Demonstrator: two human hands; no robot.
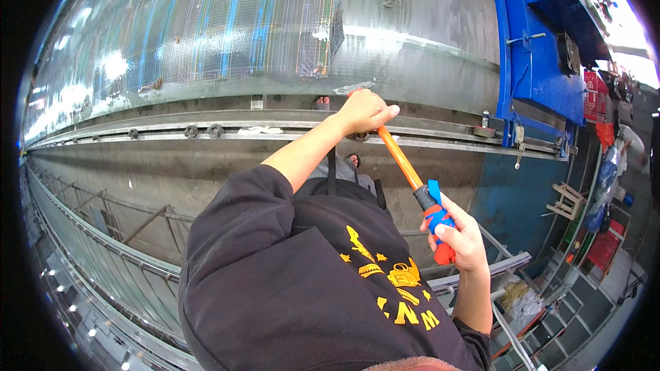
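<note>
My left hand point(366, 111) is closed round the far part of an orange-shafted tool point(401, 158), its thumb lying along the shaft. My right hand point(462, 237) grips the tool's near end, where blue and red wrapping point(438, 218) covers the handle below a black collar. The tool slants from near right up to far left. Its far end is mostly hidden behind my left hand, so I cannot tell its kind. Just past that hand, a thin clear piece point(355, 87) lies at the near edge of a wide glossy surface point(419, 62).
Blue, orange and green lines point(240, 20) run across the surface's left part. A metal rail point(137, 129) follows its near edge. Blue machinery point(543, 62) stands at the right. Behind me are metal railings point(137, 251); a small wooden stool point(567, 200) is at the right.
</note>
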